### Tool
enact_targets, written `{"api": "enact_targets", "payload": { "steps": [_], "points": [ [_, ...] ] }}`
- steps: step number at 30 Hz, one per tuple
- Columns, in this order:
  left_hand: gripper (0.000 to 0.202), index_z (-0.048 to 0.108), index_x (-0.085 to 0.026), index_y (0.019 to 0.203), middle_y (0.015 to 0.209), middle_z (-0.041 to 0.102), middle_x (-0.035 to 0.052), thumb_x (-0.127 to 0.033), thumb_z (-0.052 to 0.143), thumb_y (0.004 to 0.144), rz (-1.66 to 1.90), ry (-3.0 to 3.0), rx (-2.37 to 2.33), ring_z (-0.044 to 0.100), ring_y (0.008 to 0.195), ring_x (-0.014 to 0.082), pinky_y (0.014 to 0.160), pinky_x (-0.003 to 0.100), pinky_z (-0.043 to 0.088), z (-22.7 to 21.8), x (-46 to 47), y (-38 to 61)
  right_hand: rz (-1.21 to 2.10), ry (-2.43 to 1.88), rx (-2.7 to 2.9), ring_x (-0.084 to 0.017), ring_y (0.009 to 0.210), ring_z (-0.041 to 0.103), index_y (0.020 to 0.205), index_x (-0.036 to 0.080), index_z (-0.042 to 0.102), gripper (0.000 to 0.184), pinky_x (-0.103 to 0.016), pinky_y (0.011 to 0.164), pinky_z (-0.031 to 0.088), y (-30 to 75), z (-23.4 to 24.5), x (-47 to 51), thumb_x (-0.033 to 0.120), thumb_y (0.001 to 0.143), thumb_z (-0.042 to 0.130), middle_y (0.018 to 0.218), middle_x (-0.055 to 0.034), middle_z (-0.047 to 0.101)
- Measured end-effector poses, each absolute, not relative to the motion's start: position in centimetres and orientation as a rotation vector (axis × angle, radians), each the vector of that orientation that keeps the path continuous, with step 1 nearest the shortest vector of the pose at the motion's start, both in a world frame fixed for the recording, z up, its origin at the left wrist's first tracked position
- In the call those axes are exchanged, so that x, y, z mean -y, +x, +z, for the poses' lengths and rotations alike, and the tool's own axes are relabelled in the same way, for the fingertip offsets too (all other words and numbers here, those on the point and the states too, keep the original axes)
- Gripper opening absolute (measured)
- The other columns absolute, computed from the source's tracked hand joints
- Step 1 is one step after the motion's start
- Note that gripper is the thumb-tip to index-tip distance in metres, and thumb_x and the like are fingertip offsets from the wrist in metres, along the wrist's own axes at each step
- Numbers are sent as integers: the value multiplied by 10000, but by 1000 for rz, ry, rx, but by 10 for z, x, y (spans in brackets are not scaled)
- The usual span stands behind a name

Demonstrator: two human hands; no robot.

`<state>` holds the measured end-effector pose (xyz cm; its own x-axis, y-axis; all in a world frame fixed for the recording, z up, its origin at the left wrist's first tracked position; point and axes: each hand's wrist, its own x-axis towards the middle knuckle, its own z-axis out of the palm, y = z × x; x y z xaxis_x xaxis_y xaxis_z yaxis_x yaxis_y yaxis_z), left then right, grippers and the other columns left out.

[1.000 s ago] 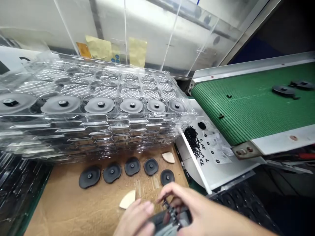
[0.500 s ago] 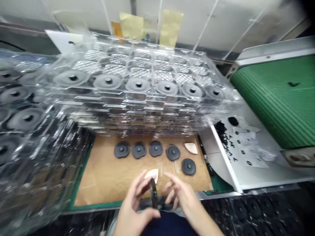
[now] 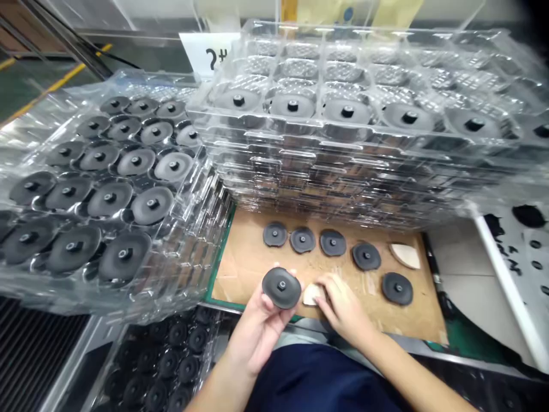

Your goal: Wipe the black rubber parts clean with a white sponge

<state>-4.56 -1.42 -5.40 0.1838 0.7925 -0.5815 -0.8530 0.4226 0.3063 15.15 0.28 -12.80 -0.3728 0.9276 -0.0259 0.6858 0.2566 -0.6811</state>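
Note:
My left hand (image 3: 257, 326) holds a black round disc (image 3: 282, 288) with a centre hub, face up, above the near edge of the brown board (image 3: 244, 269). My right hand (image 3: 343, 306) rests on the board with its fingers curled at a small pale wedge piece (image 3: 311, 294). Several more black discs (image 3: 332, 242) lie in a row on the board beyond my hands, with one more disc (image 3: 397, 288) to the right. A second pale wedge (image 3: 405, 255) lies at the board's right.
A tall stack of clear plastic trays (image 3: 364, 143) holding discs stands behind the board. Another stack of trays full of black discs (image 3: 107, 189) sits at the left. A white tray (image 3: 514, 257) with small black bits is at the right. Dark trays (image 3: 171, 355) lie below.
My view has swung left, so the green conveyor is out of sight. My left hand has turned the disc from edge-on to face up. My right hand has dropped onto the pale wedge.

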Motion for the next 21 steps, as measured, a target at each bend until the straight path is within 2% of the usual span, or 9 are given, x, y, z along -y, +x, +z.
{"api": "enact_targets", "payload": {
  "steps": [4, 7, 11, 14, 18, 21],
  "points": [
    [733, 494, -262, 1309, 1197, 664, 99, -297, 791, 640, 1177, -66, -777, 637, 1064, 265, 1009, 396, 432, -50, 15, -48, 826, -1498, 2197, -245, 928, 592, 1115, 195, 559, 249, -418, 797, 513, 148, -124, -3, 229, 894, 450, 1029, -115, 580],
    [792, 414, -260, 1367, 1205, 654, 113, -335, 769, 663, 1201, -66, -785, 615, 1097, 270, 994, 389, 441, -46, 14, -45, 814, -1485, 2210, -234, 893, 604, 1056, 165, 570, 218, -390, 767, 514, 145, -123, 5, 227, 911, 421, 976, -124, 604],
    [811, 412, -262, 1366, 1228, 636, 113, -366, 772, 648, 1212, -50, -788, 605, 1101, 274, 987, 402, 444, -33, 10, -40, 839, -1400, 2260, -205, 774, 621, 985, 191, 629, 180, -344, 726, 490, 147, -108, 1, 267, 900, 489, 816, -63, 658],
    [831, 439, -278, 1344, 1235, 629, 97, -366, 803, 603, 1189, 6, -754, 613, 1079, 277, 966, 404, 459, -26, 10, -35, 801, -1429, 2205, -191, 688, 613, 957, 203, 665, 203, -324, 668, 473, 145, -74, -15, 300, 903, 495, 731, -40, 660],
    [767, 515, -257, 1282, 1171, 658, 76, -308, 826, 583, 1187, 66, -780, 630, 1023, 226, 882, 304, 497, -25, 14, -28, 680, -1447, 1897, -184, 857, 629, 1120, 218, 590, 233, -294, 697, 488, 126, -8, -18, 256, 915, 487, 1009, -57, 675],
    [677, 582, -237, 1211, 1132, 671, 66, -279, 827, 581, 1139, 102, -801, 623, 1027, 219, 924, 302, 471, -25, 17, -24, 635, -1166, 1941, -176, 854, 622, 1159, 197, 548, 272, -310, 753, 479, 110, 26, -7, 171, 895, 490, 995, -57, 683]
  ]
}}
